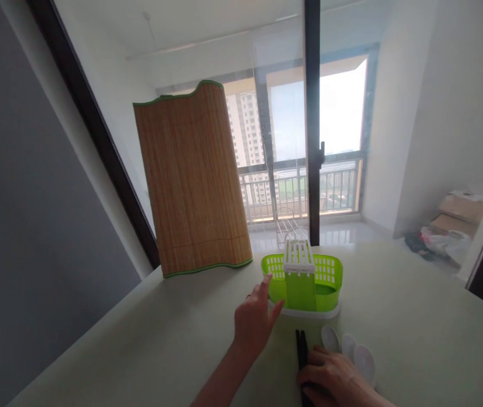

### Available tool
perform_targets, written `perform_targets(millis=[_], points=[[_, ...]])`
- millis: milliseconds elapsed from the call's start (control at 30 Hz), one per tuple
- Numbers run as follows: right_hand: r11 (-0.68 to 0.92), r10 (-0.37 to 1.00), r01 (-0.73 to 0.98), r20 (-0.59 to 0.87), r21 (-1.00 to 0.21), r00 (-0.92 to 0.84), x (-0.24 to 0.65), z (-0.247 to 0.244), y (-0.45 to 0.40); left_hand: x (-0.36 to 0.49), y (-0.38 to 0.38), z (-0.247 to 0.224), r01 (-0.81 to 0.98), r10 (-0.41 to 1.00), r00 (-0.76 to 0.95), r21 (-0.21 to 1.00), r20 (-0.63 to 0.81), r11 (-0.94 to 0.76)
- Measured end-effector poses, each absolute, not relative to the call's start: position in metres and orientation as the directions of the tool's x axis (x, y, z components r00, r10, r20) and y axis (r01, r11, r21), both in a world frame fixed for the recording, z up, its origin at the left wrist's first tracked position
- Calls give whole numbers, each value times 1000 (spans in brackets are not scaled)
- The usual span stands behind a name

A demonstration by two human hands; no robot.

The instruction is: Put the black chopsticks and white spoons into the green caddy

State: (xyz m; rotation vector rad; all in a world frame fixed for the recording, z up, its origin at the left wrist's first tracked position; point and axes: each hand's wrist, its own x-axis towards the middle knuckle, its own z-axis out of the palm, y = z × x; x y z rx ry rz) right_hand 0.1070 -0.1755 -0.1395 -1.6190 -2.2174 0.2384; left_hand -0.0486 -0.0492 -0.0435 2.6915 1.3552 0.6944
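Left hand (255, 322) open, fingers spread, fingertips at the near-left rim of the green cutlery caddy (304, 282); probably steadying it, though contact proper hard to confirm. Right hand (336, 381) curled palm-down over the near ends of the black chopsticks (301, 353), pinning them flat to the table (139, 339); whether actually gripped or only pressed cannot be told.

Chopsticks lying side by side, long axis running away from the body, far tips pointing at the caddy base, just short of it. Caddy upright on a white drip tray, white slotted insert standing at its centre.

Three white spoons (349, 350) lying just right of the chopsticks, bowls up, near the right hand.

Bamboo mat (192, 181) standing on edge, curved, at the far-left of the table, well apart from both hands.
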Motion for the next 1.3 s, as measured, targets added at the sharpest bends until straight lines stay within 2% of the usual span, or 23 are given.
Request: perform_targets(millis=[133,300,400,533,633,833,900,967,1300], points=[[327,941,881,205,-342,-270,108,-143,-173,-26,-27,-24,786,757,552,84,349,-612],[289,954,879,187,-378,-234,107,-143,-175,-9,-29,-26,789,753,573,32,324,-614],[271,959,878,188,-395,-212,106,-140,-177,-8,-39,-27,781,750,569,61,338,-621],[238,968,874,180,-423,-176,106,-138,-180,-22,-60,-39,752,767,508,233,391,-617],[232,968,874,186,-428,-166,106,-138,-181,-40,-81,-58,745,801,527,298,284,-596],[276,956,855,222,-439,-194,106,-139,-183,-62,-111,-84,740,750,656,265,-86,-618],[285,954,853,215,-437,-208,107,-139,-183,-62,-113,-86,731,717,677,264,-167,-629],[285,955,854,204,-436,-215,107,-139,-183,-61,-114,-87,730,707,680,257,-191,-633],[284,953,863,222,-417,-206,107,-139,-183,-57,-116,-88,762,751,645,199,-139,-617]])
